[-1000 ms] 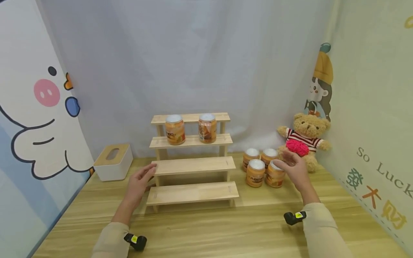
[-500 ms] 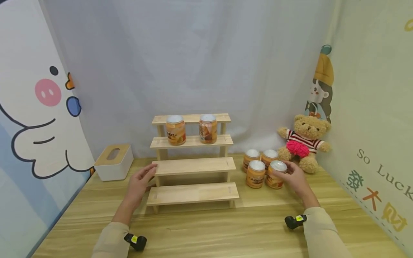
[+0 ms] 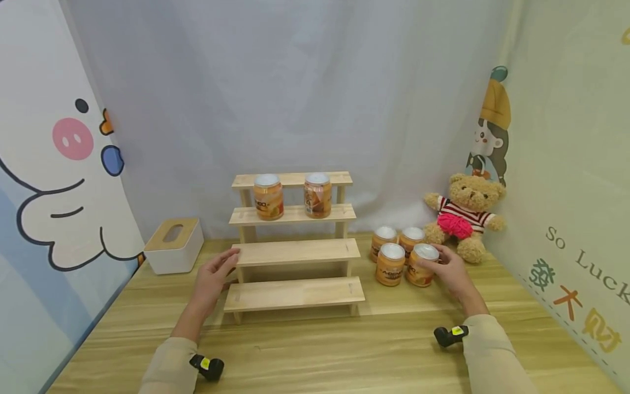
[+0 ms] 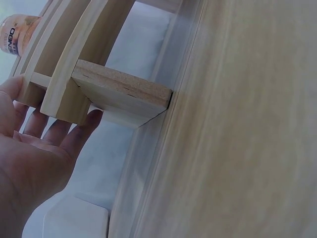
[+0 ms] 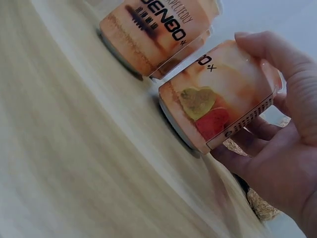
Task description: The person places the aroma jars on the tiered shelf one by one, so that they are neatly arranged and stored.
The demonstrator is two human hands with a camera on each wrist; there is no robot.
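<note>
My right hand (image 3: 451, 271) grips the front right can (image 3: 419, 275) of a group, thumb on the near side and fingers behind. This orange can (image 5: 213, 94) has a pale lid and printed fruit, and its base is close to the table in the right wrist view. Just left of it stands another orange can (image 3: 389, 268), with two more behind. At the left end of a four-step wooden display shelf (image 3: 295, 253), my left hand (image 3: 209, 282) holds the second step from the bottom. The left wrist view shows its thumb and fingers around the board ends (image 4: 64, 94).
Two orange cans (image 3: 268, 198) stand on the shelf's third step. A white tissue box (image 3: 177, 254) with a wooden top sits at left. Behind the right-hand cans a teddy bear (image 3: 467, 213) leans against the curtain. The wood-grain table (image 3: 315, 355) extends in front.
My right hand has come down from above the front right can and closed round it. The left hand stays at the shelf's end. The view shifts slightly.
</note>
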